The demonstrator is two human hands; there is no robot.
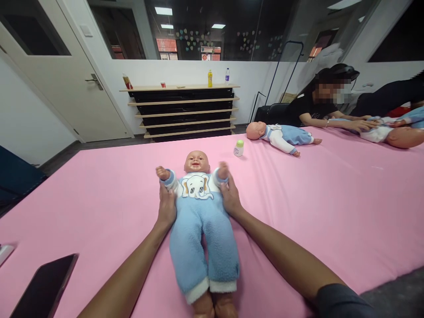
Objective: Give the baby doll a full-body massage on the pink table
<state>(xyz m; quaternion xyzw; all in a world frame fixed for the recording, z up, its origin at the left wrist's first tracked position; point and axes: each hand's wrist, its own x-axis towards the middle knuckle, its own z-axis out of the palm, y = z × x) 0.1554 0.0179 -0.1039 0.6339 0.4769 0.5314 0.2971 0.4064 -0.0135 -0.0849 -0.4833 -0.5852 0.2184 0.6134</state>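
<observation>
A baby doll (203, 221) lies face up on the pink-covered table (298, 234), feet towards me. It wears a fluffy blue and white suit with an elephant face on the chest. My left hand (167, 205) grips the doll at its arm and side, thumb on the sleeve. On the opposite side, my right hand (232, 196) holds the other arm in the same way. Most of my fingers are hidden behind the doll's sleeves and body. Both doll arms are bent upward, with the small fists beside its head.
Beyond the doll stands a small green-capped bottle (239, 148). A second doll (283, 134) lies near the far edge. At the right, a person (318, 97) handles another doll (404, 136). A black phone (46, 287) lies at the near left. Stacked boards (185, 101) stand by the wall.
</observation>
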